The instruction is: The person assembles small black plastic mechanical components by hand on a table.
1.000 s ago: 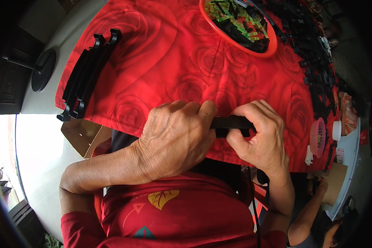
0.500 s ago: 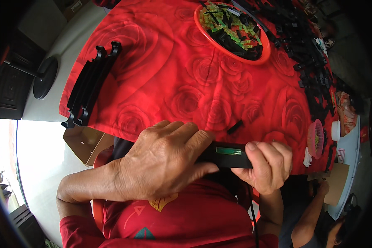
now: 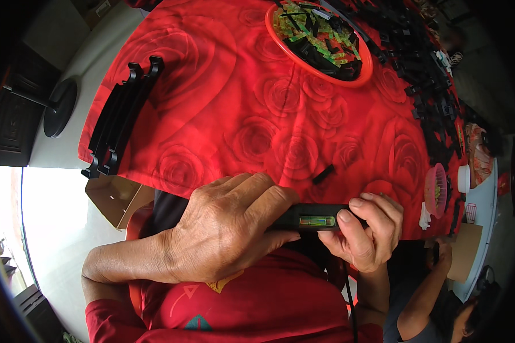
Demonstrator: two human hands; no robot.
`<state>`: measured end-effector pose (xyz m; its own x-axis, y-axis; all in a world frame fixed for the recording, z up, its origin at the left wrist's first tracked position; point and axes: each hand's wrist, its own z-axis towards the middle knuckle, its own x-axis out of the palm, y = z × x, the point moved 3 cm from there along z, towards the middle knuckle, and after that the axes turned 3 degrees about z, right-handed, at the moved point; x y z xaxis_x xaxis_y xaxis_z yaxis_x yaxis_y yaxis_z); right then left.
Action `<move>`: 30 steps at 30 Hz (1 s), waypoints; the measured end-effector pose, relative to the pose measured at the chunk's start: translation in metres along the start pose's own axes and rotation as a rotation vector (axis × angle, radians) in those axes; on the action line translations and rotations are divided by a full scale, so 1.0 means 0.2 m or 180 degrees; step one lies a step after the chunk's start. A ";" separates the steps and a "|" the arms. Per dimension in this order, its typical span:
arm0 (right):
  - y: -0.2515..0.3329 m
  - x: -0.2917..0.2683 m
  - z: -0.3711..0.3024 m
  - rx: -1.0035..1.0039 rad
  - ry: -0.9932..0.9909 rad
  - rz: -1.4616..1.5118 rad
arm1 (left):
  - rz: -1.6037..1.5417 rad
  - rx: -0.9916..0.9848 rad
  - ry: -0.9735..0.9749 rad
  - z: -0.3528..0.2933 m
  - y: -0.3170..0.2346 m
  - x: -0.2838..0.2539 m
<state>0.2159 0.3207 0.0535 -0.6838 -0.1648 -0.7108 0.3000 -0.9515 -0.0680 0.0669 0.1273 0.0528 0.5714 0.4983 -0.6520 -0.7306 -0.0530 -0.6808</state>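
Note:
In front of my chest I hold a black spirit level (image 3: 290, 216) with both hands, roughly level across my body. A small yellow-green vial (image 3: 317, 221) is set in its face, between my hands. My left hand (image 3: 229, 223) is wrapped over the left end and hides most of it. My right hand (image 3: 372, 231) grips the right end, its thumb beside the vial and its fingers on the far side. On the cloth just beyond the level lies a short black strip (image 3: 323, 174).
A red floral tablecloth (image 3: 212, 120) covers the table. Several long black bars (image 3: 126, 117) lie at the left edge. An orange-red bowl (image 3: 273, 37) holds green vials and black strips. Black parts (image 3: 423, 80) heap at the right, near a pink basket (image 3: 435, 188). Another person's arm (image 3: 426, 294) is lower right.
The level has rolled a little in my hands, and its vial looks more yellow-green. My right thumb and fingers have shifted on its right end. My left hand keeps its grip.

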 end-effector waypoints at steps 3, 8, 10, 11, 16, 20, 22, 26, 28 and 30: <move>0.02 0.00 0.04 0.0034 0.0189 0.0100 | -0.0034 -0.0096 0.0067 -0.01 0.01 0.01; 0.03 0.01 0.05 -0.0094 0.0446 -0.0034 | -0.0228 -0.0285 0.0279 -0.02 0.05 0.03; 0.03 0.01 0.04 -0.0067 0.0431 -0.0077 | -0.0093 -0.0102 0.0159 0.00 0.04 0.03; 0.02 0.01 0.04 -0.0068 0.0362 -0.0116 | 0.0045 0.0081 0.0043 0.01 0.04 0.02; 0.03 0.01 0.05 0.0043 0.0448 0.0126 | 0.0731 0.0923 -0.0223 -0.02 0.04 0.04; 0.00 0.07 0.08 0.0536 0.1022 0.0738 | 0.0696 0.0566 0.0053 -0.02 0.05 0.05; -0.04 0.12 0.11 0.0937 0.1107 0.1265 | 0.0414 0.0179 0.0183 0.00 0.10 0.05; -0.10 0.20 0.07 0.1490 0.1182 0.2182 | 0.0262 -0.0236 0.0484 0.07 0.23 0.07; -0.09 0.22 0.03 0.1547 0.1162 0.2223 | 0.0202 -0.0391 0.0687 0.09 0.29 0.08; -0.09 0.25 -0.01 0.1333 0.1190 0.1988 | 0.0058 -0.0669 0.0967 0.10 0.31 0.08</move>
<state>0.1772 0.3305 0.0174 -0.1866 -0.6666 -0.7217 0.2281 -0.7439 0.6281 0.0234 0.1496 0.0073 0.6670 0.2177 -0.7126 -0.6670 -0.2519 -0.7012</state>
